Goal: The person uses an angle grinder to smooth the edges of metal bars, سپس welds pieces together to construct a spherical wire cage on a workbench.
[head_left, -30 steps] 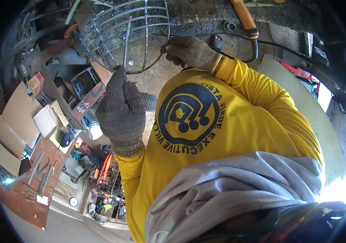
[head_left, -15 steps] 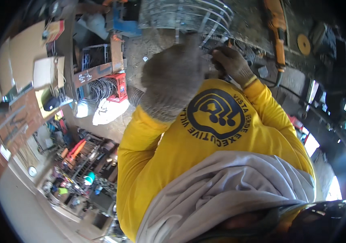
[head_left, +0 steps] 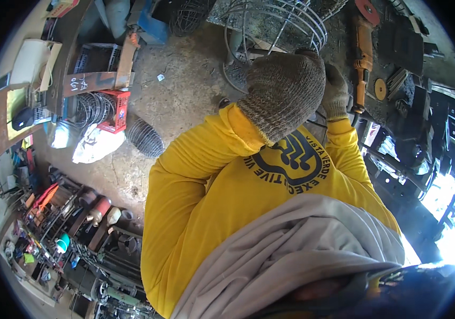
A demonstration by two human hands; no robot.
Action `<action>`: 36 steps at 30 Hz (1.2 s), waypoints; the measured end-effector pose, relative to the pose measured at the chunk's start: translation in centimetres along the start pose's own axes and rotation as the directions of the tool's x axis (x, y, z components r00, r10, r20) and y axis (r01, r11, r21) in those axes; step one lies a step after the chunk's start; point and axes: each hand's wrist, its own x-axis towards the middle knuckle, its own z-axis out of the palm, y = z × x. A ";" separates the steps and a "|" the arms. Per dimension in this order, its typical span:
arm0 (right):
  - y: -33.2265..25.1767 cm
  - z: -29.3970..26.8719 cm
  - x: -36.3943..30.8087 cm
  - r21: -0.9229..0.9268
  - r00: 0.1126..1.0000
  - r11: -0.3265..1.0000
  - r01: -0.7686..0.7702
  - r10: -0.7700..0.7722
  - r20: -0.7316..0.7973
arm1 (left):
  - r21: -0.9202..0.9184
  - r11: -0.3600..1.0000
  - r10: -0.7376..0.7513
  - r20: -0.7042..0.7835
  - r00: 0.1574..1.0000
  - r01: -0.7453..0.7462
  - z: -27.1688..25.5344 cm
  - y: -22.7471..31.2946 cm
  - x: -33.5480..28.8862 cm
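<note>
My left hand (head_left: pixel 286 93), in a grey-brown knit work glove, is raised in front of my chest with its back toward me. Its fingers curl away from view beside the lower edge of a round wire cage (head_left: pixel 280 33) of metal rings and cross rods. Just right of it, partly covered by it, is my gloved right hand (head_left: pixel 335 94), its fingers bent. Both hands look closed, but what lies between them is hidden. The cage rests at the far edge of a dark, littered work surface (head_left: pixel 339 40).
An orange power grinder (head_left: pixel 364 56) lies right of the cage, near a tan disc (head_left: pixel 380 89). On the floor to the left stand a wire basket (head_left: pixel 145 137), a red crate (head_left: pixel 120 111) and wire coils (head_left: pixel 92 109). Tools crowd a rack (head_left: pixel 78 204) at lower left.
The view has shifted, so the cage and grinder sit differently in it. My left hand has moved right, now overlapping my right hand, which has turned more upright.
</note>
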 end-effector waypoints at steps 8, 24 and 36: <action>2.6 0.9 1.6 -0.086 0.997 0.993 0.082 -0.082 0.003 | 0.249 0.955 0.247 -0.378 0.892 -0.159 1.1 -2.1 0.4; 1.1 0.5 0.4 -0.101 0.996 0.991 0.087 -0.090 -0.025 | 0.173 0.973 0.209 -0.396 0.894 -0.151 0.6 -1.4 0.0; -1.5 0.7 -0.4 -0.251 0.943 0.931 0.265 -0.304 -0.135 | 0.032 0.999 0.012 -0.267 0.964 -0.003 -0.5 -0.7 0.0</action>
